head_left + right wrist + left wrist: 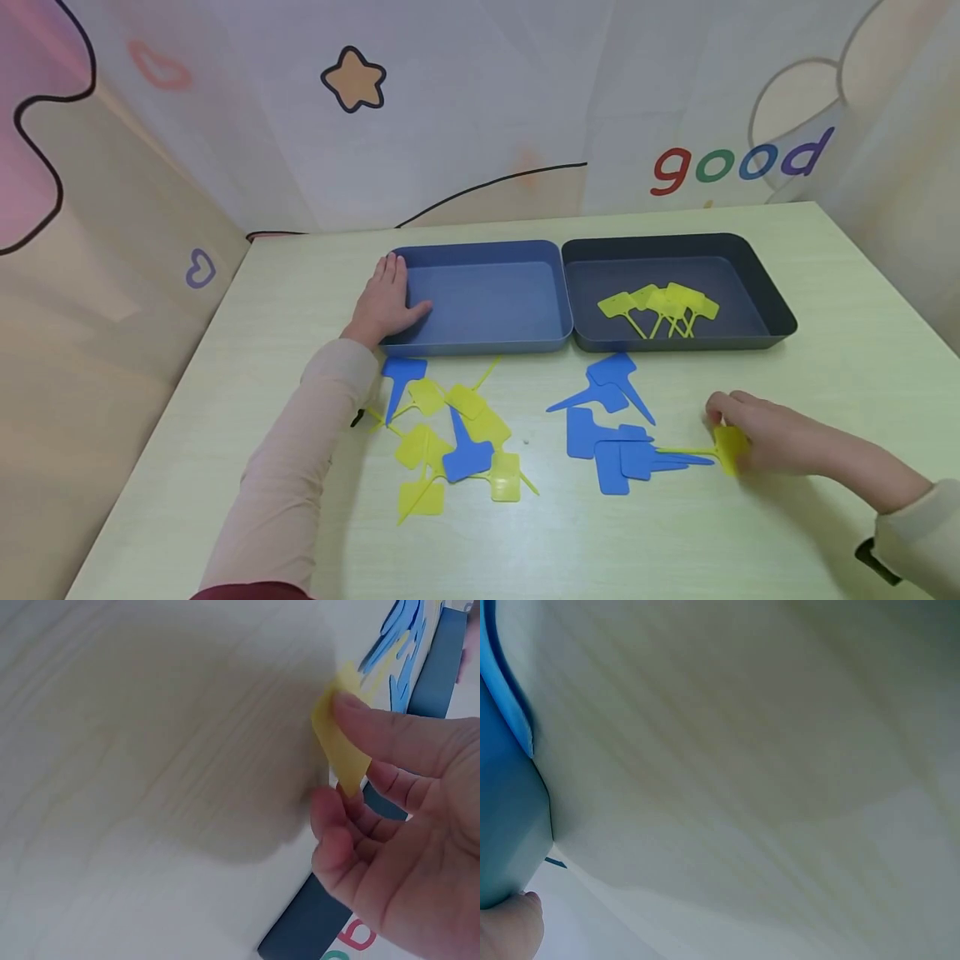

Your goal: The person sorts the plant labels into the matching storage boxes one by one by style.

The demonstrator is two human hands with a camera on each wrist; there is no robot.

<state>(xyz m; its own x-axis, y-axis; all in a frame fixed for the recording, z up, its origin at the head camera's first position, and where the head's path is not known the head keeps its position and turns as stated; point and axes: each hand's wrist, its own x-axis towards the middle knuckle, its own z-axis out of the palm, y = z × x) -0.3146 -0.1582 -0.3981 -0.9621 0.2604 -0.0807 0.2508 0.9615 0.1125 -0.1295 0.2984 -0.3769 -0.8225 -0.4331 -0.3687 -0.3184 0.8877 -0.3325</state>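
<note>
My right hand (776, 437) pinches the broad head of a yellow T-shaped plant label (731, 450) between thumb and fingers, low over the table. The label's stem points left, across the tips of several blue plant labels (607, 454). In the right wrist view the thumb lies on the face of the yellow label (341, 739). With fingers straight, my left hand (386, 304) rests on the left edge of the blue tray (480, 347), its thumb over the inside. Only a fingertip (514, 926) of it shows at the tray in the left wrist view.
A dark grey tray (675, 342) stands against the blue tray's right side, holding several yellow labels (667, 304). In front of the blue tray lies a mixed pile of yellow labels (423, 450) and blue ones (468, 458). A printed cloth (480, 108) hangs behind the table.
</note>
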